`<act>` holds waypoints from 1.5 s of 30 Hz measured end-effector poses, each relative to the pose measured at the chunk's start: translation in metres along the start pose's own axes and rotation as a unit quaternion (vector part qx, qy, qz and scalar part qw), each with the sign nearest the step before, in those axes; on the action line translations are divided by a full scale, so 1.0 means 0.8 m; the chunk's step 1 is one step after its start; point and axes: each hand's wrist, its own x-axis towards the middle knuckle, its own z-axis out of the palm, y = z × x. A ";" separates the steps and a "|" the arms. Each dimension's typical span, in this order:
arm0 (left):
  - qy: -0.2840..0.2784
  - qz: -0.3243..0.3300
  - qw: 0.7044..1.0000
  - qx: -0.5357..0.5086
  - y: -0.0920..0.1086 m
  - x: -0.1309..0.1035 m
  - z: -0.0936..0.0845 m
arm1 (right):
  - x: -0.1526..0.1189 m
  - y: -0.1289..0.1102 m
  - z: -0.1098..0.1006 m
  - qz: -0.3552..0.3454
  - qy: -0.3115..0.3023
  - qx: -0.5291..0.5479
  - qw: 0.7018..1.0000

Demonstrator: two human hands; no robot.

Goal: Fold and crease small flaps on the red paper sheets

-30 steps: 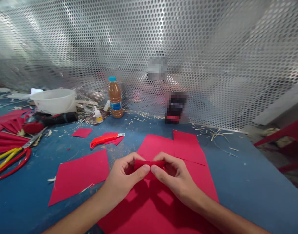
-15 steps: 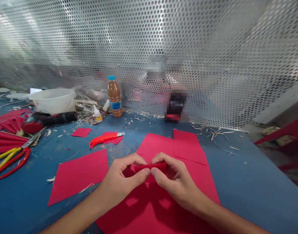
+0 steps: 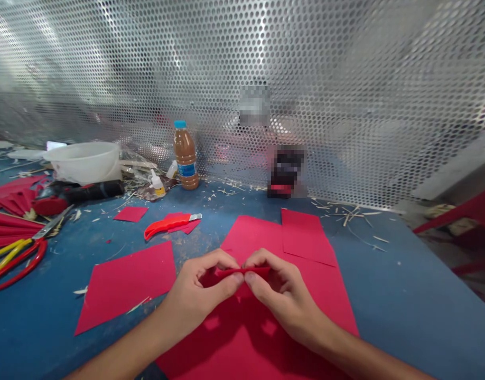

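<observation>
A folded piece of red paper (image 3: 255, 271) is pinched between thumbs and fingers of both hands, its edge facing me. My left hand (image 3: 205, 282) grips it from the left and my right hand (image 3: 282, 287) from the right, with the thumb tips nearly touching at the middle. Below them a large red paper sheet (image 3: 246, 343) lies on the blue table, shaded by my hands. A smaller red piece (image 3: 308, 237) rests on its far right part. Left of my left hand lies another red sheet (image 3: 127, 285).
On the table (image 3: 404, 295) lie a red utility knife (image 3: 169, 226), scissors (image 3: 32, 245), a black-and-red power tool (image 3: 76, 195) and scattered straw bits. Farther back stand a white basin (image 3: 86, 163), a glue bottle (image 3: 157, 183) and a brown drink bottle (image 3: 185, 155). A perforated metal panel (image 3: 345, 95) rises behind.
The pinched paper shows a thinner edge now, and the thumbs have shifted very slightly. Both hands keep their grip in nearly the same place.
</observation>
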 end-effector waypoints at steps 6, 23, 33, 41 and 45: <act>-0.009 -0.011 1.000 -0.017 -0.001 0.000 -0.001 | -0.003 -0.001 0.001 0.000 0.001 0.000 1.000; -0.047 0.046 0.975 0.212 0.020 0.007 -0.015 | 0.005 0.002 -0.013 -0.074 -0.037 -0.131 0.988; -0.021 0.004 0.995 0.095 0.014 0.003 -0.011 | 0.000 0.000 -0.006 -0.026 -0.005 -0.044 0.999; -0.010 -0.044 0.991 0.125 0.018 0.004 -0.017 | 0.008 0.000 -0.006 0.078 -0.045 0.047 0.995; -0.036 -0.082 0.992 0.094 0.020 0.003 -0.019 | 0.010 0.000 -0.006 0.114 -0.053 0.071 0.990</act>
